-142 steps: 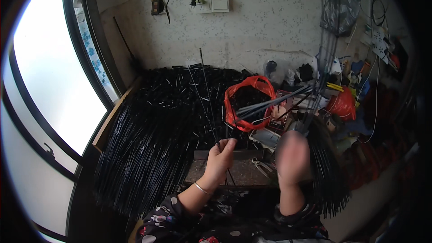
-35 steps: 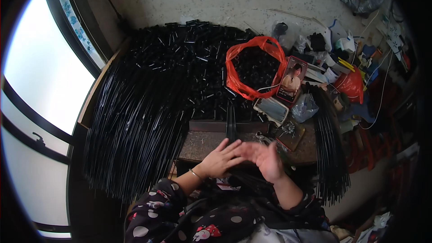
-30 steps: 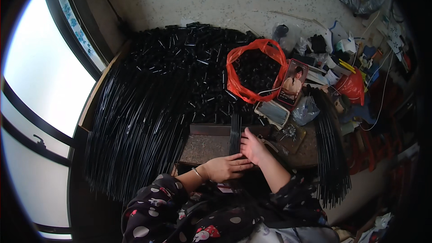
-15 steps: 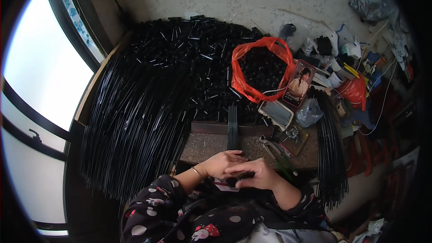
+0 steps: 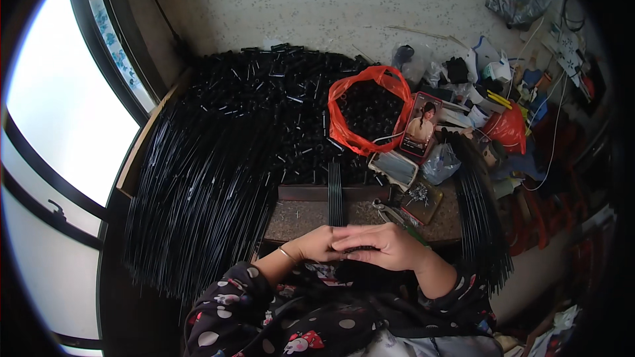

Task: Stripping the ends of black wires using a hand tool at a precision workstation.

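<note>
A narrow bundle of thin black rods (image 5: 335,192) runs toward me across a brown bench edge and ends at my hands. My left hand (image 5: 319,243), a bracelet on its wrist, is closed around the near ends. From the right, my right hand (image 5: 387,246) lies against it with fingers bent over and partly smeared by motion. Whatever sits between the fingers of the right hand is hidden. Pliers (image 5: 390,213) with green handles lie on the bench just beyond this hand.
Many long black rods (image 5: 198,192) fan over the bench's left side, before a heap of black capped pieces (image 5: 264,86). A red plastic bag (image 5: 337,119) of black parts stands beside a phone (image 5: 421,125), an open case (image 5: 397,168) and small metal pieces (image 5: 418,192). More rods (image 5: 473,218) hang at right.
The whole view has shifted, with the bench sitting a little lower and further left. My right hand's fingers have come down and closed in against my left hand.
</note>
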Demonstrator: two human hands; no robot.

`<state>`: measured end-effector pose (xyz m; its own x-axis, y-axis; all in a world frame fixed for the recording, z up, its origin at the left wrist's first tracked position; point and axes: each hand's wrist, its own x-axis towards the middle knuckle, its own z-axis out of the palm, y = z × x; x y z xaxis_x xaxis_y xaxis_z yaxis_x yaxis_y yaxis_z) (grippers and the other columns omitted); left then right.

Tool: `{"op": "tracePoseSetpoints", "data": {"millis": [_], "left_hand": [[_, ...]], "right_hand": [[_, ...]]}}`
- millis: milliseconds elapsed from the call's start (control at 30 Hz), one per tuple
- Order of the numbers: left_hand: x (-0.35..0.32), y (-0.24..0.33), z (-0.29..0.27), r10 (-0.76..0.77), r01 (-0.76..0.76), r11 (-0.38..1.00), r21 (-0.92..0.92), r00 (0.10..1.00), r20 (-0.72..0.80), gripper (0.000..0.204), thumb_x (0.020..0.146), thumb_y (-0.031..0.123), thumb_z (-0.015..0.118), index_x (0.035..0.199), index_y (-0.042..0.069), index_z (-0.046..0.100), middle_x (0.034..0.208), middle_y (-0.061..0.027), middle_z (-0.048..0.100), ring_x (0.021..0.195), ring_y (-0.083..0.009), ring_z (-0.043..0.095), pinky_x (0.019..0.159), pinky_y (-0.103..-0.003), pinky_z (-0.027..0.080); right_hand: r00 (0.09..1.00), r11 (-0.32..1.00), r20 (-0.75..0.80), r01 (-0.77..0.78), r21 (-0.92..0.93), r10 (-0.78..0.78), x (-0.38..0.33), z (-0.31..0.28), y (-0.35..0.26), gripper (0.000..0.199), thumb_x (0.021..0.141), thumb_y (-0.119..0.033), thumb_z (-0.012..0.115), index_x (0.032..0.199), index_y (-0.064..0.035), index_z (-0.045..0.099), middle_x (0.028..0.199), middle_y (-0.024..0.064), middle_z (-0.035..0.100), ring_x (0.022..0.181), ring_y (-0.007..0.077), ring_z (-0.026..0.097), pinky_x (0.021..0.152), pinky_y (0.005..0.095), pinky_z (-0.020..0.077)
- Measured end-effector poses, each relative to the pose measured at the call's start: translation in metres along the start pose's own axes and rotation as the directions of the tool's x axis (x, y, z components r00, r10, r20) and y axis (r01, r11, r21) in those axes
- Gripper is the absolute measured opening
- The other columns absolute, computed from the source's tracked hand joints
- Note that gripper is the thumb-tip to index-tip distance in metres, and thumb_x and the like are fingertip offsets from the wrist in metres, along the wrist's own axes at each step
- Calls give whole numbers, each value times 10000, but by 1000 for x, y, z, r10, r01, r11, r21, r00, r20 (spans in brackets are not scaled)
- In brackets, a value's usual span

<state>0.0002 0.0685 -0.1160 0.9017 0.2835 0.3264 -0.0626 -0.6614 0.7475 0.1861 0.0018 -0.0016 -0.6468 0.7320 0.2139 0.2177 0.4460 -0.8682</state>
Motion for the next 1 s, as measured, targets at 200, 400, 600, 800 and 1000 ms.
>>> {"op": "tracePoseSetpoints", "data": {"millis": [200, 400, 600, 800, 1000], "left_hand": [[41, 83, -55, 141, -180, 950, -256, 977, -162, 245, 797, 164, 656, 988, 10, 644, 879, -126, 663, 826, -256, 647, 751, -303, 499], [39, 74, -54, 56, -79, 927, -367, 996, -73, 241, 775, 107, 668, 977, -22, 648, 855, -133, 673, 835, -247, 656, 771, -309, 515], [35, 74, -58, -69, -27, 917, -397, 972, -226, 216, 771, 68, 666, 969, -20, 654, 857, -131, 674, 839, -226, 657, 769, -294, 515], [37, 76, -57, -128, 31, 927, -373, 963, -238, 216, 763, 84, 678, 950, -21, 659, 862, -133, 674, 846, -228, 654, 779, -302, 510], [34, 81, -55, -94, 4, 931, -366, 969, -229, 209, 766, 74, 671, 953, -19, 661, 889, -137, 671, 849, -224, 653, 775, -298, 509]], "right_hand": [[976, 862, -168, 201, 465, -137, 21, -25, 19, 650, 841, -383, 582, 1330, -22, 352, 1346, 149, 396, 1244, 219, 387, 1001, 385, 343], [758, 583, -642, -574, -575, 113, -2, -102, 176, 118, 709, -97, 660, 816, -49, 667, 832, 107, 580, 769, 304, 569, 681, 347, 470], [829, 542, -547, -408, -735, -117, -10, -94, 185, 59, 693, -80, 656, 696, -42, 610, 788, 78, 519, 809, 271, 535, 685, 374, 460], [880, 532, -468, -357, -768, -86, -13, -104, 191, 90, 630, -88, 697, 698, -65, 642, 756, 54, 537, 781, 248, 509, 701, 340, 443], [869, 437, -455, -339, -833, -194, -15, -98, 190, 32, 659, -90, 655, 669, -75, 629, 726, 44, 525, 789, 236, 521, 660, 339, 458]]}}
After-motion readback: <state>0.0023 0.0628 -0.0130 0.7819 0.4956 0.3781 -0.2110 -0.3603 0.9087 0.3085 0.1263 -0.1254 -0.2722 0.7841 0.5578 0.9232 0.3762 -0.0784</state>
